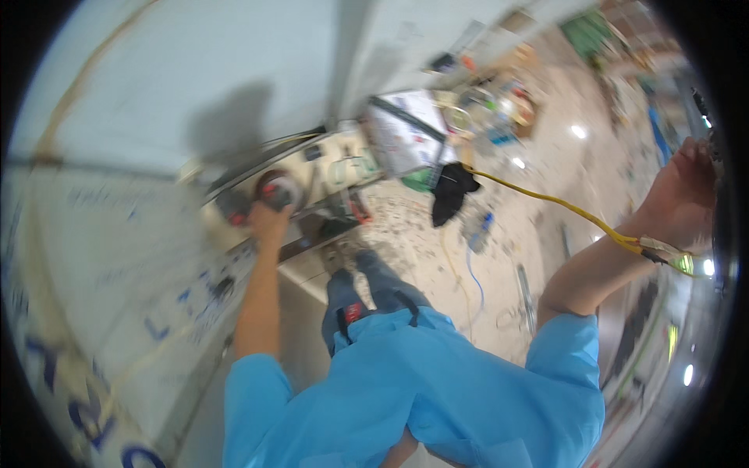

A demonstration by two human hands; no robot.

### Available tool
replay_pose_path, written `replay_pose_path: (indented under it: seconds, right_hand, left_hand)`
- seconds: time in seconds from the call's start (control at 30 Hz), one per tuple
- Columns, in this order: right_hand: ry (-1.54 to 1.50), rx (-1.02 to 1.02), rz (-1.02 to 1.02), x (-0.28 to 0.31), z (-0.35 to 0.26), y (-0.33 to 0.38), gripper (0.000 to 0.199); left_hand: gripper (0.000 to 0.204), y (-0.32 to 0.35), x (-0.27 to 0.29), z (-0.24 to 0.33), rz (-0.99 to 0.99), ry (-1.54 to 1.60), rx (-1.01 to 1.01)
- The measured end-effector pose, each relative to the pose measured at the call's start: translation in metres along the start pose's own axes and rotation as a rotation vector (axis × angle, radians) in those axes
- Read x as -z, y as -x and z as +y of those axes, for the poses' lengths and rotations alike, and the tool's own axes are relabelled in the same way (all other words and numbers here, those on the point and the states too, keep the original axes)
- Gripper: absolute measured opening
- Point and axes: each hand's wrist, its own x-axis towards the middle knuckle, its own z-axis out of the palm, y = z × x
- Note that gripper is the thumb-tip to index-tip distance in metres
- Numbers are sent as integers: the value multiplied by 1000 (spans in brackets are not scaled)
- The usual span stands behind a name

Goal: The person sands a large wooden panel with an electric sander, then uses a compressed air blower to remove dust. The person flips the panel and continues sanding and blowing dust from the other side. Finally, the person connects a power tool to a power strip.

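Observation:
My left hand (269, 222) reaches forward to a pale ledge. Its fingers are closed on a round dark tool (278, 189) with a red part, blurred by motion. Beside it on the ledge lies another dark-and-red tool (232, 207). Far out at the right rim, my right hand (685, 187) is raised with its fingers curled. A dark shape at the rim cuts off what it may hold. A yellow cable (562, 203) runs across the view to my right wrist.
A white box (407, 132) and a black cloth or bag (452, 193) sit beyond the ledge. Clutter (499, 109) lies further back. On the dusty floor (406, 230) are a clear bottle (481, 232) and a long metal strip (525, 296). Pale panels (156, 93) rise at the left.

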Motion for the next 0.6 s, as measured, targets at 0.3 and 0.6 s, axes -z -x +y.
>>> replay_pose_path:
  seconds: [0.3, 0.6]
  right_hand:
    - [688, 479, 641, 42, -128, 142, 22]
    - [1014, 656, 1046, 141, -315, 313, 26]
  left_hand:
    - [80, -31, -7, -2, -144, -46, -15]
    - [87, 53, 26, 28, -140, 121, -169]
